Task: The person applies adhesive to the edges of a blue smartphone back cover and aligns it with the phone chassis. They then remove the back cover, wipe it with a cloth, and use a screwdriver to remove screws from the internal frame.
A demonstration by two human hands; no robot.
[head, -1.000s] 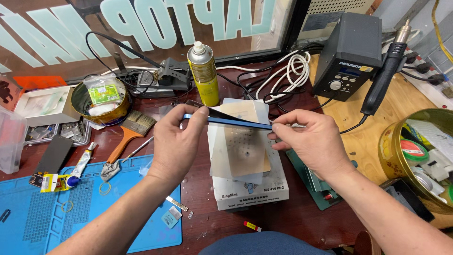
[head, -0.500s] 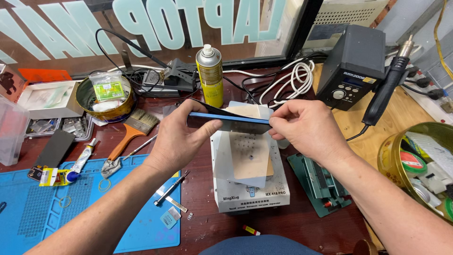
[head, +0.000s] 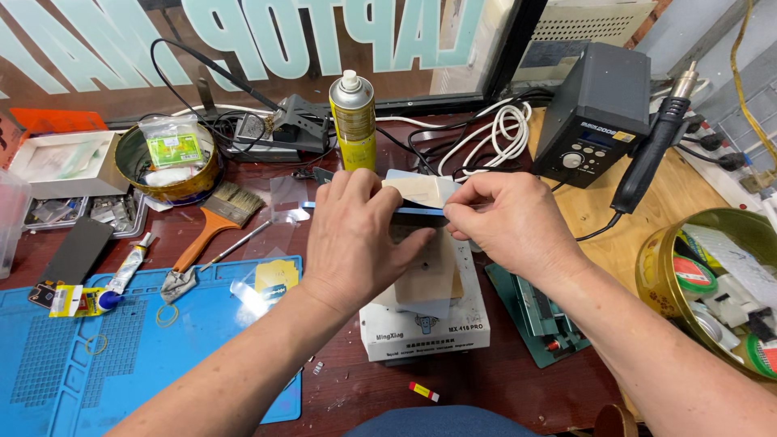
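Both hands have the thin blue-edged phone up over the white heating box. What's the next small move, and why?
Probably peel a little further with the right hand: its fingertips pinch a pale film at the end of the thin blue-edged phone, while the left hand grips the phone's middle above the white heating box.

Bright, even light falls from above, leaving only soft, short shadows under the hands point(head: 364, 243) and along the bench point(head: 518, 388). The spray can point(head: 353, 121) carries a faint sheen. Focus is sharp at the centre; the wide lens bends straight lines near the edges.
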